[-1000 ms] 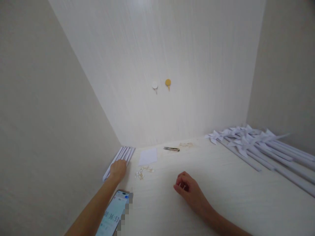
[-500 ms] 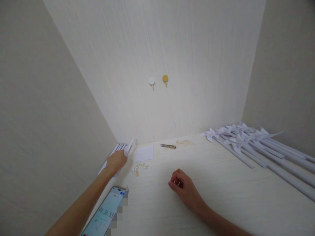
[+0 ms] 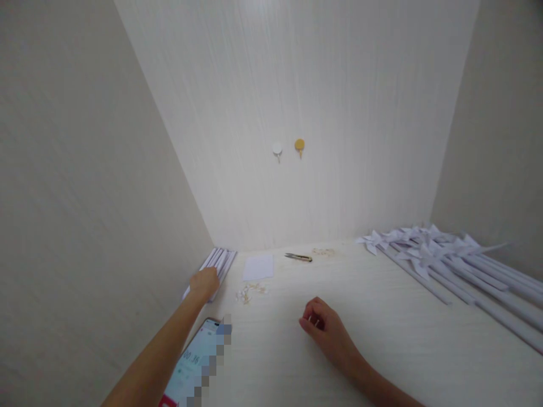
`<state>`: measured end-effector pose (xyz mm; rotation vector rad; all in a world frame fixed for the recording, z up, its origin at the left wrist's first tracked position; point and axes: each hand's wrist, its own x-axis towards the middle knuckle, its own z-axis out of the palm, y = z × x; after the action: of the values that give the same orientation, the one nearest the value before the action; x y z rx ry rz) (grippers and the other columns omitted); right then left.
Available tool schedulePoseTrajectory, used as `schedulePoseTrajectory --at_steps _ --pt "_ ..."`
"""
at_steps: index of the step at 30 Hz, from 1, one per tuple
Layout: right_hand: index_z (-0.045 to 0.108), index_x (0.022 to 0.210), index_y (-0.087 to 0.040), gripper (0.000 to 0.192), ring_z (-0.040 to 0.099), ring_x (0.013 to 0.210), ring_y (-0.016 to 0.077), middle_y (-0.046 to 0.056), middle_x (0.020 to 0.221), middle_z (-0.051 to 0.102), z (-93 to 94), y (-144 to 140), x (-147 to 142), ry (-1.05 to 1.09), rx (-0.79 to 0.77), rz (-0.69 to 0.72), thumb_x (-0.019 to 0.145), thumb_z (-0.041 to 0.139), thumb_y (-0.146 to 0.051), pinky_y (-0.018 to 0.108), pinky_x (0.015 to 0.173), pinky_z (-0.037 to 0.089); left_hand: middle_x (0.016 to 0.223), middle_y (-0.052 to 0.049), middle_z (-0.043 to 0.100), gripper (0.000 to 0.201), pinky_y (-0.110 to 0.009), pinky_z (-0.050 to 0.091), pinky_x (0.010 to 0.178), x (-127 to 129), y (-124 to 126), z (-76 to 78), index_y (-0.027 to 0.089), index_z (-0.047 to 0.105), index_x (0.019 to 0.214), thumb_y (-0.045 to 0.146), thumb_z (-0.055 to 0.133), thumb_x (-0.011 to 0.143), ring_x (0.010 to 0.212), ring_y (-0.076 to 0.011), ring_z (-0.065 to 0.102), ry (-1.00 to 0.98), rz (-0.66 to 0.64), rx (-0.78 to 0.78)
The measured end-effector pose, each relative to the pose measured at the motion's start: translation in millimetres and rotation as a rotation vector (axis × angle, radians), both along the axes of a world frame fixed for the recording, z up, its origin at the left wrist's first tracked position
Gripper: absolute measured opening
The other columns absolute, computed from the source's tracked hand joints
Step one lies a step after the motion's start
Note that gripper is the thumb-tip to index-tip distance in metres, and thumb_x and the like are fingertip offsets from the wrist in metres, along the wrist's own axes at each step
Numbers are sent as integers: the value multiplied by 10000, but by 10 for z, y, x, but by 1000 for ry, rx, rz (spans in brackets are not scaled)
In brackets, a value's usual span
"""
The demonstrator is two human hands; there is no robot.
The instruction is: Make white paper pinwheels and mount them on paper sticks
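**Left hand on the paper rolls by the left wall**

Left hand point(image 3: 205, 282) laid over the near end of a bundle of thin white rolled-paper sticks point(image 3: 218, 263), fingers curled down on them; whether clamped or merely resting, cannot tell. Bundle flat on the pale wood-grain tabletop point(image 3: 382, 339), far left, tight against the wall. Probably light, hollow, easily crushed or kinked; best taken mid-length with a gentle pinch. Right hand point(image 3: 324, 328) resting at centre, loosely fisted, contents hidden. Beyond: small white paper square point(image 3: 258, 267), pale scraps point(image 3: 250, 292), yellow-handled snips point(image 3: 298, 258). Near left, phone showing a timer point(image 3: 190, 364). Far right, heap of white paper pinwheels point(image 3: 436, 249)
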<state>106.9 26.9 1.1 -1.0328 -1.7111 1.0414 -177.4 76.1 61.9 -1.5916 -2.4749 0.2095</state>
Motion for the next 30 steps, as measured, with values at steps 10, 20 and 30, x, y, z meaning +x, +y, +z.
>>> schedulePoseTrajectory --at_steps 10,20,30 --pt "435 559 -164 106 423 535 84 -12 655 428 1 -7 1 5 -4 18 642 477 -113 204 498 352 971 -185 577 296 -377 431 694 21 135 -80 84 502 971 176 312 763 904 -273 548 10 -100 79" --pt "438 554 -166 116 425 532 84 -13 655 432 13 -26 11 11 0 15 649 481 -116 209 503 362 1199 -60 472 340 -246 264 937 603 501 -286 177 477 1075 271 381 762 1129 -141 375 -135 -642 -56" --pt "436 553 -164 125 428 530 78 -15 658 428 27 -24 6 13 -23 24 641 480 -88 203 497 366 1269 -136 383 527 -506 179 941 613 648 -460 155 287 1232 396 347 767 1162 -252 338 -231 -548 -118"
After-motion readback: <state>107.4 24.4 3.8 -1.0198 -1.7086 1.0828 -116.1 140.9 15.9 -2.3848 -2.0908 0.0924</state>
